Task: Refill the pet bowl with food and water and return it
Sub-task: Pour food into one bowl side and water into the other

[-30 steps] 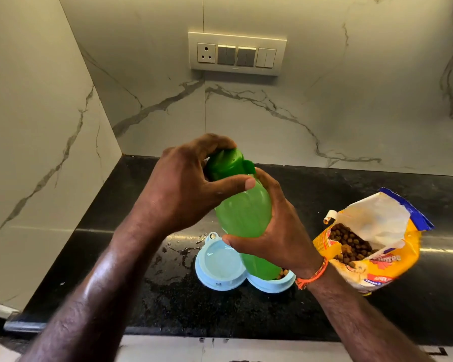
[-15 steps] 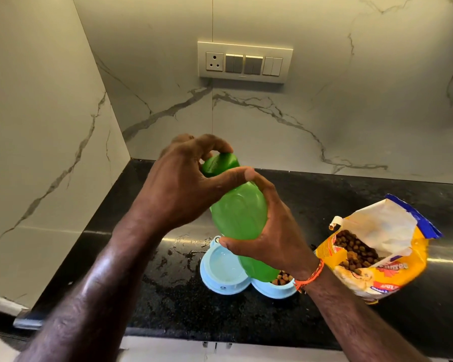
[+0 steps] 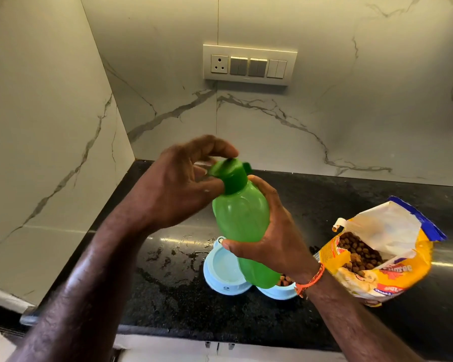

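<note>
kibble sits in the pale blue plastic double pet bowl (image 3: 226,270); right hand (image 3: 270,239) grips translucent green plastic bottle (image 3: 242,226), left hand (image 3: 178,184) pinches its cap (image 3: 229,175); the return is left.

The green bottle (image 3: 242,226) and the right hand (image 3: 277,241) hide most of the right compartment of the pet bowl (image 3: 220,280); only a few kibbles show there. Water in the left compartment is too faint to judge. The left hand (image 3: 175,189) is motion-blurred at its fingertips, so its grip on the bottle cap (image 3: 230,176) cannot be told. Print on the food bag (image 3: 392,273) is blurred. Both forearms run off the near edge.
</note>
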